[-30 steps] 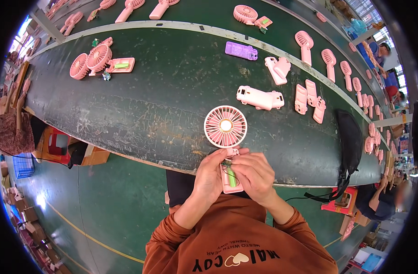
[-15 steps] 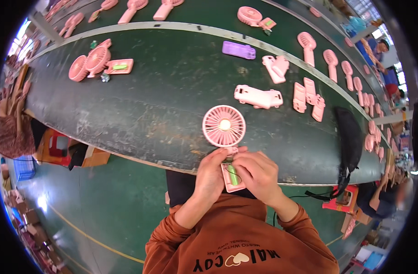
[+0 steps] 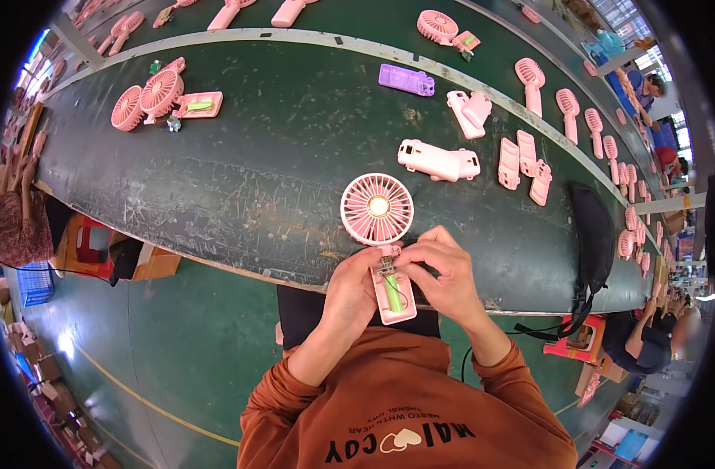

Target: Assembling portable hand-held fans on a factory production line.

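Nearest, a brown sleeve [image 3: 521, 391] covers the right forearm, its lower end cut off by the frame. The left hand [image 3: 350, 291] grasps the side of an opened pink fan [image 3: 378, 206], in front of the person at the bench's near edge, its round head pointing away. In the handle lie a green battery [image 3: 394, 295] and a small circuit board [image 3: 387, 266], partly covered by fingertips and hard to make out. The right hand [image 3: 443, 273] has bent fingers at the handle's upper right; whether it pinches a wire cannot be told. Beyond, overlapping pale pink shells [image 3: 438, 160] partly hide each other, and a purple shell [image 3: 407, 80] lies farther off. Across the pale rail, upper fans [image 3: 229, 13] are cropped by the rim.
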The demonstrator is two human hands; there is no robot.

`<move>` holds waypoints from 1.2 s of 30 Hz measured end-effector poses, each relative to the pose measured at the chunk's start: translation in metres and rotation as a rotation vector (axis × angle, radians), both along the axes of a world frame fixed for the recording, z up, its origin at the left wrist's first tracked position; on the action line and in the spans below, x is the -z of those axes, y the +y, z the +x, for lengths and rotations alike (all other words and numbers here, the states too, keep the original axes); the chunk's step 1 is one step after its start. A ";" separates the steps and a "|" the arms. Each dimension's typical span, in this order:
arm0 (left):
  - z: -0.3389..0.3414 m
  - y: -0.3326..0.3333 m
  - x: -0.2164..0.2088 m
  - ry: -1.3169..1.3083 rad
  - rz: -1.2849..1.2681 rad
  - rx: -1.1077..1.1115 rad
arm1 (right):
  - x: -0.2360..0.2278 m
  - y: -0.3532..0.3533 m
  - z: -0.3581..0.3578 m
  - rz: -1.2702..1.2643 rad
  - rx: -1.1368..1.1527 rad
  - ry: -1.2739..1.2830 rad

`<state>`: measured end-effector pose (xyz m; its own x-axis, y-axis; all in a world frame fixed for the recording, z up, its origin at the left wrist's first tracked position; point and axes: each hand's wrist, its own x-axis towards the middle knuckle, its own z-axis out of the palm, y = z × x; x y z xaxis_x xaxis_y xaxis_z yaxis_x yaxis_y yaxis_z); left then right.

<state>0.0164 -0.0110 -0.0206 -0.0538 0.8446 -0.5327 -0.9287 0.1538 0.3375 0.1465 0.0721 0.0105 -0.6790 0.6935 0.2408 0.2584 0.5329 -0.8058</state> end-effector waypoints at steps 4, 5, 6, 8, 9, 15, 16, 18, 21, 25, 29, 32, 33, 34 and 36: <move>-0.001 0.000 -0.005 0.006 -0.013 -0.005 | -0.001 0.000 -0.003 0.152 -0.031 0.000; -0.002 0.001 -0.005 0.018 -0.013 -0.007 | -0.001 0.000 -0.004 0.150 -0.032 -0.002; -0.003 0.000 -0.004 0.016 -0.015 -0.008 | -0.001 0.000 -0.005 0.158 -0.037 0.003; -0.004 -0.001 -0.003 0.012 0.012 -0.001 | 0.000 0.003 -0.006 0.150 -0.055 0.027; -0.004 -0.002 -0.001 0.008 0.006 0.001 | 0.000 0.003 -0.006 0.150 -0.059 0.025; -0.001 0.000 -0.001 -0.017 0.019 -0.019 | -0.002 0.002 -0.004 -0.065 0.029 0.002; 0.002 0.000 0.007 -0.032 0.015 -0.026 | -0.002 0.001 -0.004 -0.063 0.027 0.005; 0.003 0.002 0.004 -0.034 0.000 -0.024 | -0.002 0.000 -0.002 0.060 0.073 0.010; 0.002 0.000 -0.002 -0.017 0.012 -0.056 | -0.001 -0.001 -0.005 0.115 0.050 0.022; 0.002 0.001 0.005 -0.018 0.031 -0.053 | -0.002 0.002 -0.002 0.146 0.019 0.016; -0.003 -0.003 0.018 -0.016 0.019 -0.070 | 0.001 0.005 -0.006 0.147 -0.042 0.048; -0.007 -0.006 0.003 0.043 -0.015 -0.049 | 0.003 0.004 -0.012 0.108 -0.121 0.061; -0.008 -0.007 0.001 0.061 -0.019 -0.049 | 0.001 0.006 -0.011 0.130 -0.132 0.067; -0.001 -0.004 0.004 0.050 0.016 -0.052 | -0.003 0.008 -0.004 0.168 -0.117 0.022; 0.007 0.003 0.012 0.010 -0.014 -0.058 | -0.007 0.011 0.003 0.198 -0.085 -0.026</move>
<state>0.0230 -0.0075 -0.0327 -0.1075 0.8326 -0.5434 -0.9328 0.1046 0.3449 0.1495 0.0831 0.0171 -0.7409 0.5743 0.3482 0.2248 0.7007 -0.6772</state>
